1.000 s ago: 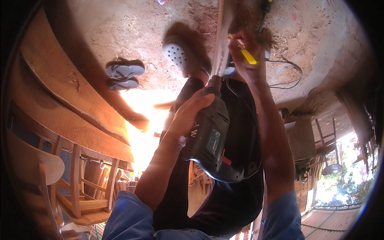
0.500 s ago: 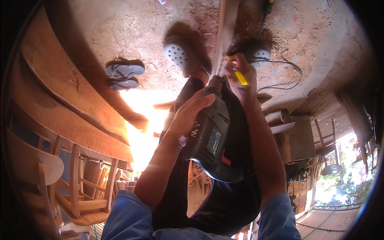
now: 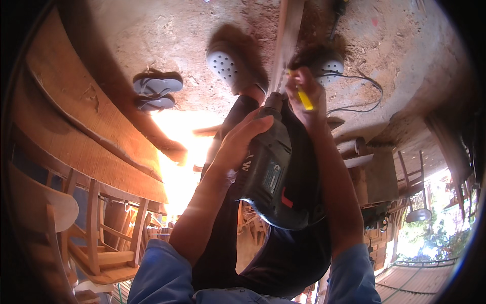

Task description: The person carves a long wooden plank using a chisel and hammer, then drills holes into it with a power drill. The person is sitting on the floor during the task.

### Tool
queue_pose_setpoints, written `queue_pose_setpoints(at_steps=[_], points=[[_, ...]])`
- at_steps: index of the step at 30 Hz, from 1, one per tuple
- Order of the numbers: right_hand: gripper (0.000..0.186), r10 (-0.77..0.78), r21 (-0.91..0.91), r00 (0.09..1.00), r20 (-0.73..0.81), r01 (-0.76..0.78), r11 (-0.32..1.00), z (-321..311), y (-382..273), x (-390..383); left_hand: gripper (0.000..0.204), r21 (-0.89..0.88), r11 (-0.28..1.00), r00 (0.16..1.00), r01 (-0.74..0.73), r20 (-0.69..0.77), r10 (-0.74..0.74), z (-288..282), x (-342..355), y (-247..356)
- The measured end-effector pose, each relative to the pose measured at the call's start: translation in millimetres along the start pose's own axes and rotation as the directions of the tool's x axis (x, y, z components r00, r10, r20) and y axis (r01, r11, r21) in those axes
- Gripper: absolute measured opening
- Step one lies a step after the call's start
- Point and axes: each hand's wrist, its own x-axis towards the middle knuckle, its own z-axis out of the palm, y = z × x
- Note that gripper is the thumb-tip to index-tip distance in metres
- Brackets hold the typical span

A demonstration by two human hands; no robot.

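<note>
drill [image 3: 263,169] of dark, rounded plastic, over the person's lap, its long axis running away from the body, chuck pointing forward along a straight wooden strip [image 3: 289,35]. left hand [image 3: 239,143] has its fingers wrapped round the casing; right hand [image 3: 315,109] has fingers closed on a slim yellow tool [image 3: 305,100]. holed clogs [image 3: 224,65] stand on the rough, gritty floor [image 3: 167,45].

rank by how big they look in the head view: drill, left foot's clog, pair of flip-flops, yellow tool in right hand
1. Drill, probably enlarged by nearness to the camera
2. Left foot's clog and flip-flops: too alike to rank
3. Yellow tool
</note>
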Motion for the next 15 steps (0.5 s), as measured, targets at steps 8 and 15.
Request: queue_pose_setpoints(at_steps=[8,15], points=[[0.014,0.113,0.114,0.951,-0.287,-0.083,0.99,-100.4,-109.1,-14.3,0.05,-0.079,0.997,1.0,-0.007,-0.004,0.006,3.2,-1.7,-3.5],[0.026,-0.284,0.003,0.959,0.014,0.284,0.959,-270.4,-297.1,-114.6,0.035,-0.04,0.996,0.997,-0.077,0.003,0.077,23.3,-3.7,-0.9]])
